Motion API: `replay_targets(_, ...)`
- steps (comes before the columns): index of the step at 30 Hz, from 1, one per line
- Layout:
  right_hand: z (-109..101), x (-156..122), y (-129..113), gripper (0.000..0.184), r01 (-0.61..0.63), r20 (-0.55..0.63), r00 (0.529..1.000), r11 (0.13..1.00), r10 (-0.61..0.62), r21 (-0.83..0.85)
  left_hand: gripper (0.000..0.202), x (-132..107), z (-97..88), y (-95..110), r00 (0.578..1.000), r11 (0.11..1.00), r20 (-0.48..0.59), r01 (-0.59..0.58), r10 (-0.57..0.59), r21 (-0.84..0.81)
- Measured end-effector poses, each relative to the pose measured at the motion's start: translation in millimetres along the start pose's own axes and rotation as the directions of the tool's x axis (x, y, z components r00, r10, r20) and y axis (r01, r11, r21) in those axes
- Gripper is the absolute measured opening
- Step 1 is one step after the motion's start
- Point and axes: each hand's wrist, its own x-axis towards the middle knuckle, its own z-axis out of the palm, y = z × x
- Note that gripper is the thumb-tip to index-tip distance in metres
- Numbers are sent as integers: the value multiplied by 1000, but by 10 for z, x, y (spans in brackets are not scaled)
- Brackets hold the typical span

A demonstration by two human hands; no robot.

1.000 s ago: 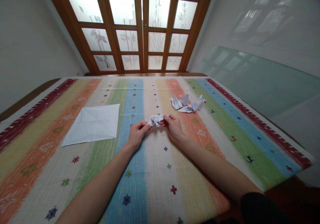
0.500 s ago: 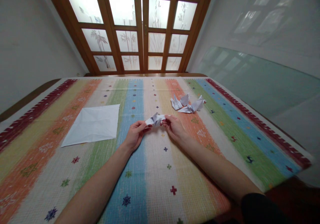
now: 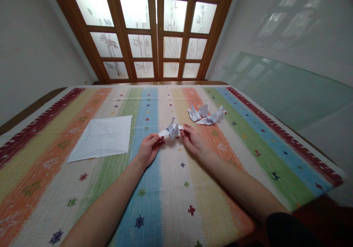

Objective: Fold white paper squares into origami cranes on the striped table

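Note:
A small white origami crane (image 3: 173,130) is held between my two hands over the middle of the table. My left hand (image 3: 150,146) pinches the tip of its left wing between thumb and fingers. On the other side, my right hand (image 3: 191,136) pinches the right wing tip. Both wings are spread outward, and a narrow point stands up from the folded body. Beyond my right hand, a cluster of finished-looking paper cranes (image 3: 211,117) rests on the cloth. To the left lies a flat white sheet of paper (image 3: 103,137) with faint creases.
A striped, patterned tablecloth (image 3: 176,203) covers the table. Wooden doors with frosted panes (image 3: 157,37) stand behind the far edge. White walls rise at left and right, with a pale green glass panel (image 3: 289,89) along the right one.
The crane's wings are pulled a little farther apart, and its body shows more upright and open. My left hand has shifted slightly left; the sheet and the other cranes are unmoved.

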Motion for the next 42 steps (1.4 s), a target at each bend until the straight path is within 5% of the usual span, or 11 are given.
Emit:
replay_targets(11, -61, 82, -9, 21, -2, 33, 999, 1000, 3, -26, 27, -11, 18, -2, 1000, 1000, 14, 10, -10, 13)
replay_targets(16, -53, 74, -63, 21, 42, 22, 999, 998, -41, -52, 29, -3, -24, -11, 993, 961, 99, 32, -61, 274)
replay_targets(19, -28, 24, -86, 18, 89, 62, 995, 985, -81, -146, 30, 21, -43, -22, 991, 914, 129, -85, 36, 397)
replay_targets(24, 20, -60, -30, 19, 79, 118, 992, 962, -49, -261, 66, 13, -5, -19, 947, 781, 240, -312, 212, 541)
replay_targets(29, 29, -116, 48, 16, 70, 191, 982, 934, -1, -351, 26, -77, 106, 7, 889, 578, 419, -443, 184, 685)
replay_targets(35, 10, -141, 108, 21, 20, 251, 962, 887, 109, -462, 6, -124, 187, 37, 869, 585, 421, -488, 259, 648)
replay_targets(38, -3, -128, 111, 21, 100, 291, 954, 839, 71, -535, 10, -129, 191, 27, 876, 579, 416, -475, 243, 663)
replay_targets(42, -6, -158, 19, 29, 429, 363, 897, 696, -253, -575, 12, -105, 140, -16, 884, 570, 352, -467, 307, 676)
